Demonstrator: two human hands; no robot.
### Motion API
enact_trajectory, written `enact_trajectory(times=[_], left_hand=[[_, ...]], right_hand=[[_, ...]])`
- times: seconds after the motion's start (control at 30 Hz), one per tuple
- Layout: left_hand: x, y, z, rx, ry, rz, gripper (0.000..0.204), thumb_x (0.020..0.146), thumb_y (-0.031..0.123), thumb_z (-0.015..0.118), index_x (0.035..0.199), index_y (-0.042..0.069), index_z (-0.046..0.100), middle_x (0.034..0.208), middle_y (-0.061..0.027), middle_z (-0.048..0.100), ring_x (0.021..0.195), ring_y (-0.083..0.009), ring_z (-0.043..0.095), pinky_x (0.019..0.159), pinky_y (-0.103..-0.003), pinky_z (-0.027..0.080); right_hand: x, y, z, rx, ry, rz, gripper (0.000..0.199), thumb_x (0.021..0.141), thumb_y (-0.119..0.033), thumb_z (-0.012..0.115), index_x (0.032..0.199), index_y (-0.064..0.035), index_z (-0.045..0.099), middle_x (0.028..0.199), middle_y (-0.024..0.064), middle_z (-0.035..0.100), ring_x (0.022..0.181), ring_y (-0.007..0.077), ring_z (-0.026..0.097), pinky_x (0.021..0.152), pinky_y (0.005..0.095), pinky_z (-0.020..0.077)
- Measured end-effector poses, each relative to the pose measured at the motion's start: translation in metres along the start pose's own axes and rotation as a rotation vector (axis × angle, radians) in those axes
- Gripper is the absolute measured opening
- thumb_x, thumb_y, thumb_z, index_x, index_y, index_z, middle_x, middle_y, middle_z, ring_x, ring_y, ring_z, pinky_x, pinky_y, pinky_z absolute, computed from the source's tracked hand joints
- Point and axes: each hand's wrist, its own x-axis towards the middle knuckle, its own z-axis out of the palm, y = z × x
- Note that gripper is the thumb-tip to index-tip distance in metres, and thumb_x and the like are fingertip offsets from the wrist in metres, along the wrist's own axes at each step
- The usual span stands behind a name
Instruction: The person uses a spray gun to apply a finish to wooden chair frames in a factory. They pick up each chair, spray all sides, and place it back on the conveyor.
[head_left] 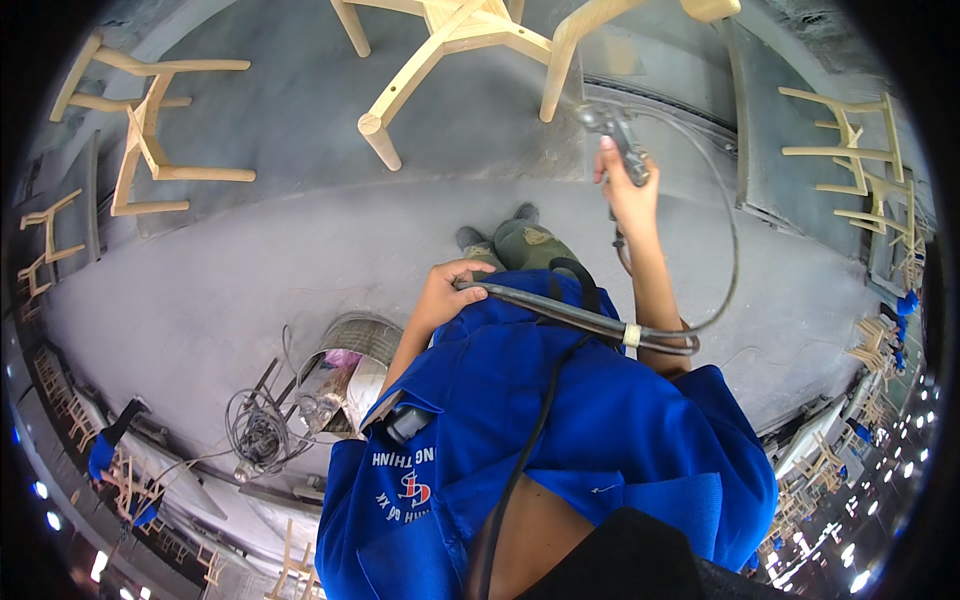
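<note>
My right hand (633,205) is closed round the grip of a grey metal spray gun (622,138), held out ahead with its nozzle end toward a pale wooden chair frame (430,75). The nozzle is close to one of the frame's legs and looks blurred. From the gun a thin hose (736,235) loops down past my right forearm to a bundle of dark hoses (545,305) across my waist. A pale band ties the bundle near my right elbow. My left hand (447,293) grips the bundle's other end in front of my blue jacket.
More wooden chair frames stand at the left (150,150) and right (850,150). A round bin (365,335) holding containers sits on the floor at my left, beside a tangled coil of cable (258,430). Other people in blue are far off at both sides.
</note>
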Motion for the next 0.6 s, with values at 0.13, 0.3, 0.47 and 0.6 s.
enact_trajectory(times=[0.13,0.3,0.47,0.6], left_hand=[[0.0,0.019,0.012,-0.005,0.045,-0.128,0.039,0.076,0.014,0.083,0.113,0.004,0.074,0.068,0.003,0.057,0.066,-0.0073,0.05,0.064,-0.025,0.043],[0.012,0.043,0.031,0.144,0.108,-0.147,0.047,0.075,0.031,0.082,0.114,0.005,0.074,0.073,0.0003,0.057,0.069,-0.0101,0.051,0.067,-0.028,0.044],[0.016,0.053,0.014,0.143,0.067,-0.212,0.047,0.071,0.016,0.083,0.116,0.006,0.073,0.071,0.0016,0.055,0.068,-0.0101,0.049,0.066,-0.028,0.043],[0.015,0.05,-0.02,0.224,-0.046,-0.232,0.044,0.074,0.018,0.088,0.115,0.009,0.074,0.069,0.0012,0.059,0.064,-0.0101,0.052,0.06,-0.028,0.043]], right_hand=[[0.002,0.001,0.017,0.181,-0.343,0.084,0.029,0.098,-0.032,0.068,0.086,-0.0064,0.064,0.067,-0.0031,0.058,0.062,0.006,0.054,0.057,0.0239,0.0419],[0.008,0.011,-0.004,0.197,-0.539,0.215,0.031,0.099,-0.033,0.067,0.082,-0.0074,0.063,0.067,-0.0032,0.058,0.061,0.0055,0.054,0.055,0.0234,0.0407],[0.023,0.022,-0.032,0.046,-0.15,0.105,0.031,0.099,-0.034,0.066,0.101,-0.0033,0.066,0.072,0.0012,0.062,0.055,0.0054,0.051,0.044,0.0205,0.0337],[0.005,0.019,-0.026,0.143,0.085,0.177,0.029,0.1,-0.034,0.065,0.093,-0.0057,0.064,0.069,0.0002,0.059,0.054,0.0057,0.049,0.044,0.0217,0.0317]])
